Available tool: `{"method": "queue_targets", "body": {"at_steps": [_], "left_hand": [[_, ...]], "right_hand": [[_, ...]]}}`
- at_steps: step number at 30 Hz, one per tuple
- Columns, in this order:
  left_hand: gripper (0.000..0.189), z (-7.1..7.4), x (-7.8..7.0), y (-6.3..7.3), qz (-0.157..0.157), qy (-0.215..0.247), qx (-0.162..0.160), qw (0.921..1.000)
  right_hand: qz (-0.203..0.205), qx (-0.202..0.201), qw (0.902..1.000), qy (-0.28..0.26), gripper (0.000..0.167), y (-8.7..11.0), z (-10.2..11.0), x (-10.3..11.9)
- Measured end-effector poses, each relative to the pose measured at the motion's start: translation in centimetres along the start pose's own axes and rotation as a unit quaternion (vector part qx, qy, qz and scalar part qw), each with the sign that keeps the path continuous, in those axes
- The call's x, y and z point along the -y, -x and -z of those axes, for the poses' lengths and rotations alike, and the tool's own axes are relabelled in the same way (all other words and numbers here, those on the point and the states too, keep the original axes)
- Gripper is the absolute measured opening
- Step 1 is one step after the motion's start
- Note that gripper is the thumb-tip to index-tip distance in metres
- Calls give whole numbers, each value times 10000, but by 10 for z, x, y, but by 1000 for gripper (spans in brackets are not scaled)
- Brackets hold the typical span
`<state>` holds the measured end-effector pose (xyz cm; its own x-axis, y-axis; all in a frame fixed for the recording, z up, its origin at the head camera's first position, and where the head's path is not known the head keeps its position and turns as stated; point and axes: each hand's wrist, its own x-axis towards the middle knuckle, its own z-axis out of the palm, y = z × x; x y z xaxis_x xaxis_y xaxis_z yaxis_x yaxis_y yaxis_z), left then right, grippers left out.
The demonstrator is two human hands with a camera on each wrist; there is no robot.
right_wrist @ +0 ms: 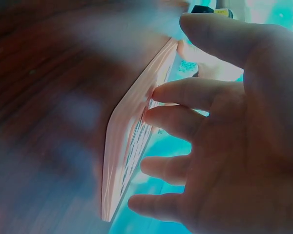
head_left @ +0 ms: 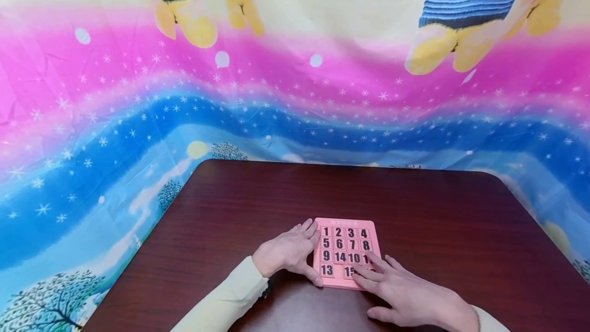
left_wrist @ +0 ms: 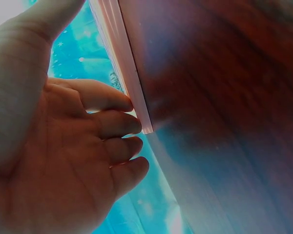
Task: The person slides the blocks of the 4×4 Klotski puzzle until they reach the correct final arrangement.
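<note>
A pink number slide puzzle (head_left: pixel 346 245) lies flat on the dark wooden table. Its top rows read 1 to 4 and 5 to 8; below come 9, 14, 10 and a partly covered tile. In the bottom row a gap separates 13 from 15, and the last tile is mostly hidden by fingers. My left hand (head_left: pixel 290 251) rests along the puzzle's left edge, thumb by the near left corner. From the right, my right hand (head_left: pixel 407 293) reaches over the puzzle with fingers extended, index and middle fingertips on the lower right tiles.
The brown table (head_left: pixel 230 204) has rounded far corners. Behind it hangs a colourful cloth (head_left: pixel 276 91) with snowflakes and bears, draping down past the table's far and side edges. Light sleeves cover both forearms.
</note>
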<state>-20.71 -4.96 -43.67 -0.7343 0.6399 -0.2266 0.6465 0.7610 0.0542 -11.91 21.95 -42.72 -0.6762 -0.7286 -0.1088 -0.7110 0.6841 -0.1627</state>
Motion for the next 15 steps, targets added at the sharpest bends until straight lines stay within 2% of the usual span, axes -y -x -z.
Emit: {"method": "queue_targets", "body": {"at_steps": [4, 9, 15], "left_hand": [[119, 0, 1, 0, 23, 15, -6, 10000], [118, 0, 0, 0, 35, 5, -7, 10000], [117, 1, 0, 1, 21, -19, 25, 10000]], "right_hand": [[87, 22, 10000, 17, 61, -7, 0, 4], [358, -200, 9988, 269, 60, -14, -1, 7], [290, -182, 9993, 180, 60, -16, 1, 2]]}}
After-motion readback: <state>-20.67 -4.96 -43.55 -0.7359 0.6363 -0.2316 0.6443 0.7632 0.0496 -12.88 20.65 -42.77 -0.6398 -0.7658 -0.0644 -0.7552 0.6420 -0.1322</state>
